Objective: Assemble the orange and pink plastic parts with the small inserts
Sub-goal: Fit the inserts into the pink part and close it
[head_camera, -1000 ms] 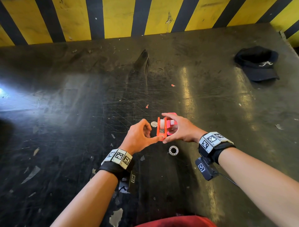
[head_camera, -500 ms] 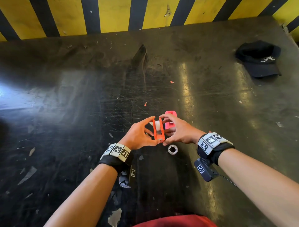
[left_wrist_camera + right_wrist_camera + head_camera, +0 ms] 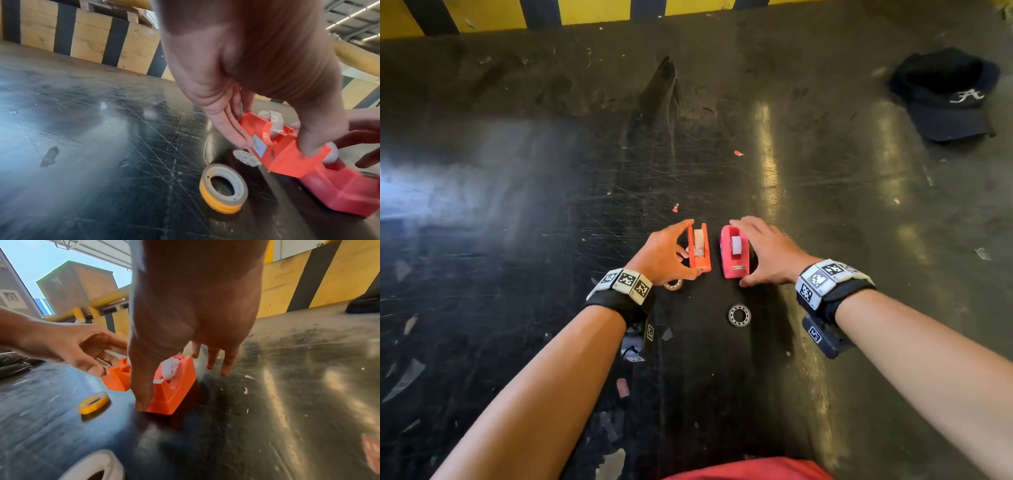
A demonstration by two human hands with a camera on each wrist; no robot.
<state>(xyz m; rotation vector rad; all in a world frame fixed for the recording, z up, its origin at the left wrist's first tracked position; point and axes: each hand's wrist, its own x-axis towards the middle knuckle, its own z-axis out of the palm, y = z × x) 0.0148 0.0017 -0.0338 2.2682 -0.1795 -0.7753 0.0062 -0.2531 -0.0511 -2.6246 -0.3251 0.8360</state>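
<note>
On the scratched black surface (image 3: 517,205), the left hand (image 3: 661,253) grips the orange plastic tape dispenser (image 3: 700,250) end to end. Just beside it, apart, the right hand (image 3: 770,257) holds the pink plastic tape dispenser (image 3: 734,255) between thumb and forefinger. A yellow tape roll (image 3: 673,284) lies by the left wrist, a whitish tape roll (image 3: 739,315) lies nearer the person, and a black cap (image 3: 945,96) sits far right.

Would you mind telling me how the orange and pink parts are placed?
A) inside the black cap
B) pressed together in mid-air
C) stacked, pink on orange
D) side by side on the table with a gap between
D: the orange part and the pink part both stand on the table, with bare surface showing between them.
</note>
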